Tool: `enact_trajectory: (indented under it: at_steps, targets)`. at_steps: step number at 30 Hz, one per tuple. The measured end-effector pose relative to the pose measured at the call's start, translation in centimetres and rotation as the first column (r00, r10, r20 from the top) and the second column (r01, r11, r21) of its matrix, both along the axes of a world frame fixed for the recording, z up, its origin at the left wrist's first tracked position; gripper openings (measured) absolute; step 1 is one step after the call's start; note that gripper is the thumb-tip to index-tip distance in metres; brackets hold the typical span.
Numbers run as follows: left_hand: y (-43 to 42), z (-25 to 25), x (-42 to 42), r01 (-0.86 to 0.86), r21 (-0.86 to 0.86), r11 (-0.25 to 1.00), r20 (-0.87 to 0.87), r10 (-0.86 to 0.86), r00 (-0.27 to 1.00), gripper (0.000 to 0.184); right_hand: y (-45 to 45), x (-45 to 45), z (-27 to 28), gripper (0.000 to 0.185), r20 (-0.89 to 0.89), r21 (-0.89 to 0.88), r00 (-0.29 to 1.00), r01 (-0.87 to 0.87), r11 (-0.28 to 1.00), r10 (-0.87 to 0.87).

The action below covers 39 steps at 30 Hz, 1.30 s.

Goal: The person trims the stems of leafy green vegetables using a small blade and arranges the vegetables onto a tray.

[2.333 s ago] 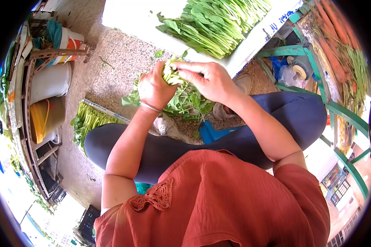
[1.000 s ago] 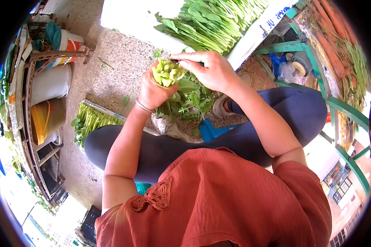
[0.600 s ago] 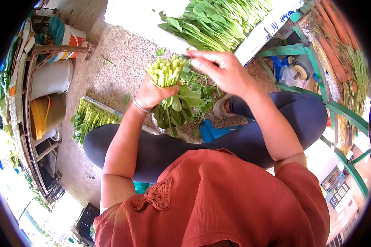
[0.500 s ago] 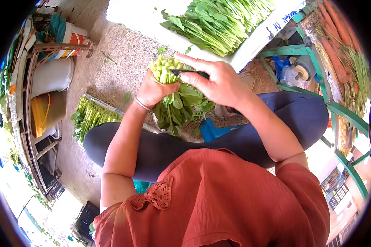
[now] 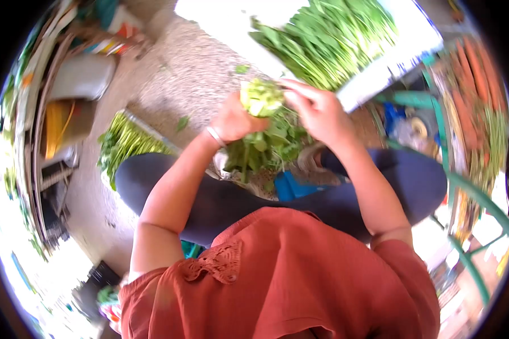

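My left hand [image 5: 234,121] is wrapped round a bunch of leafy greens [image 5: 262,97], its pale stem ends facing up and its leaves hanging below the fist. Beside the stem ends, my right hand [image 5: 323,113] is closed, thumb and fingers together; the knife is blurred and mostly hidden in it. Loose leaves and stems lie on the floor under the hands. Ahead, a white foam box [image 5: 373,82] holds rows of long-stemmed greens [image 5: 328,42]. More greens [image 5: 131,138] stand in a tray by my left knee.
At the left is a metal rack [image 5: 54,85] with a white bucket [image 5: 85,76] and a yellow container [image 5: 59,127]. Carrots [image 5: 474,79] lie on a green metal frame [image 5: 444,138] at the right. A blue object [image 5: 294,187] is on the floor between my legs.
The view has swung, shifting the surroundings, and is now blurred. The bunch has tilted so its stem ends face me more directly. The knife blade, visible before, is now hard to make out.
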<state>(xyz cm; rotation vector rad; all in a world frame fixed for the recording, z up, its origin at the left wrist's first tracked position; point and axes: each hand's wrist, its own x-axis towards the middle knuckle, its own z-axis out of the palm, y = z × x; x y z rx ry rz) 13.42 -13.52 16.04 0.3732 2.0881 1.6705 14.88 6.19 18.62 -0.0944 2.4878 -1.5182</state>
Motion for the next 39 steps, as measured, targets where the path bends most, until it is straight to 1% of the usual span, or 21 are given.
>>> enact_trajectory:
  at_steps: [1, 2, 3, 4, 5, 6, 8, 10, 14, 16, 18, 21, 24, 26, 28, 30, 34, 35, 36, 38, 39]
  targets:
    - [-0.1, -0.5, 0.0, -0.01, 0.025, 1.0, 0.002, 0.009, 1.0, 0.037, 0.8, -0.5, -0.3, 0.026, 0.048, -0.1, 0.999, 0.003, 0.995, 0.002]
    - [-0.3, -1.3, -0.2, -0.034, 0.042, 0.999, -0.005, 0.034, 0.999, 0.039, 1.1, -0.7, -0.9, 0.027, -0.067, -0.198, 0.997, -0.035, 0.979, 0.022]
    - [-0.7, -1.3, -0.6, -0.05, -0.079, 0.996, 0.011, 0.051, 0.999, 0.039, 0.6, -0.9, 0.4, 0.028, -0.104, -0.167, 0.993, -0.073, 0.983, 0.057]
    - [-0.5, -1.0, -0.9, -0.066, -0.153, 0.986, -0.125, 0.047, 0.991, 0.043, 0.8, -0.9, 0.6, 0.032, -0.049, -0.164, 0.995, -0.095, 0.982, 0.088]
    - [-0.4, -2.0, -1.3, -0.139, -0.068, 0.988, -0.147, 0.128, 0.981, 0.046, 0.3, -0.6, 0.6, 0.035, 0.019, -0.197, 0.999, -0.031, 0.98, 0.036]
    - [-0.2, -1.0, -1.0, -0.272, -0.132, 0.953, -0.171, 0.248, 0.954, 0.052, 0.1, 0.0, 0.7, 0.039, 0.093, -0.213, 0.995, 0.049, 0.976, -0.029]
    - [-0.6, 1.7, -2.0, -0.353, -0.306, 0.884, -0.197, 0.304, 0.932, 0.049, 0.8, -0.1, -0.4, 0.039, 0.095, -0.26, 0.992, 0.104, 0.96, -0.081]
    - [-1.5, 3.4, -3.1, -0.454, -0.321, 0.831, -0.254, 0.386, 0.886, 0.046, 0.6, -0.4, -0.4, 0.039, 0.136, -0.334, 0.975, 0.21, 0.919, -0.174]
    - [-5.4, 9.1, -4.1, -0.753, -0.132, 0.644, -0.522, 0.601, 0.605, 0.044, 0.7, -0.5, -0.7, 0.038, 0.188, -0.359, 0.943, 0.326, 0.874, -0.275]
    - [-9.2, 12.0, -4.0, -0.798, -0.178, 0.576, -0.574, 0.597, 0.56, 0.05, 0.5, -0.2, -0.7, 0.037, 0.251, -0.291, 0.946, 0.277, 0.916, -0.207]
    - [-14.0, 11.7, -4.0, -0.856, -0.188, 0.482, -0.77, 0.469, 0.433, 0.053, 0.0, 0.2, -1.1, 0.036, 0.238, -0.271, 0.957, 0.232, 0.934, -0.168]
    - [-22.7, 8.9, -4.0, -0.821, -0.512, 0.252, -0.796, 0.22, 0.564, 0.049, -0.8, 0.8, -2.4, 0.035, 0.305, -0.253, 0.952, 0.101, 0.962, -0.02]
    - [-30.9, 4.7, -3.5, -0.629, -0.778, -0.01, -0.626, 0.1, 0.773, 0.033, -2.4, 0.8, -3.2, 0.037, 0.347, -0.109, 0.936, -0.019, 0.994, 0.056]
    - [-35.2, 2.3, -3.0, -0.467, -0.871, -0.152, -0.484, 0.106, 0.868, 0.034, -2.9, 0.7, -4.2, 0.037, 0.341, -0.035, 0.936, -0.077, 0.996, 0.084]
    - [-38.7, -0.3, -2.7, -0.388, -0.899, -0.202, -0.419, 0.141, 0.897, 0.031, -3.4, 0.6, -5.1, 0.037, 0.335, 0.106, 0.929, -0.205, 0.973, 0.159]
    - [-41.9, -3.6, -2.2, -0.394, -0.887, -0.241, -0.427, 0.102, 0.899, 0.029, -4.6, 0.5, -5.7, 0.037, 0.311, 0.129, 0.934, -0.226, 0.965, 0.177]
    - [-44.7, -8.8, -2.3, -0.381, -0.91, -0.164, -0.412, 0.251, 0.876, 0.023, -6.4, 0.5, -7.2, 0.035, 0.424, 0.206, 0.893, -0.257, 0.944, 0.15]
    - [-44.8, -10.0, -2.3, -0.151, -0.978, -0.147, -0.196, 0.376, 0.906, 0.055, -6.8, 0.4, -7.5, 0.034, 0.439, 0.238, 0.883, -0.292, 0.926, 0.165]
    - [-44.7, -12.0, -1.6, -0.144, -0.98, -0.138, -0.187, 0.384, 0.904, 0.055, -7.3, 0.1, -7.7, 0.033, 0.454, 0.266, 0.872, -0.329, 0.906, 0.183]
    - [-44.6, -16.9, -0.4, -0.222, -0.975, 0.015, -0.174, 0.569, 0.804, 0.092, -8.1, -0.9, -8.3, 0.033, 0.472, 0.282, 0.862, -0.345, 0.895, 0.183]
    - [-43.8, -15.4, -1.0, -0.096, -0.992, 0.085, -0.022, 0.623, 0.782, 0.103, -8.2, -1.2, -8.3, 0.033, 0.493, 0.294, 0.851, -0.357, 0.887, 0.179]
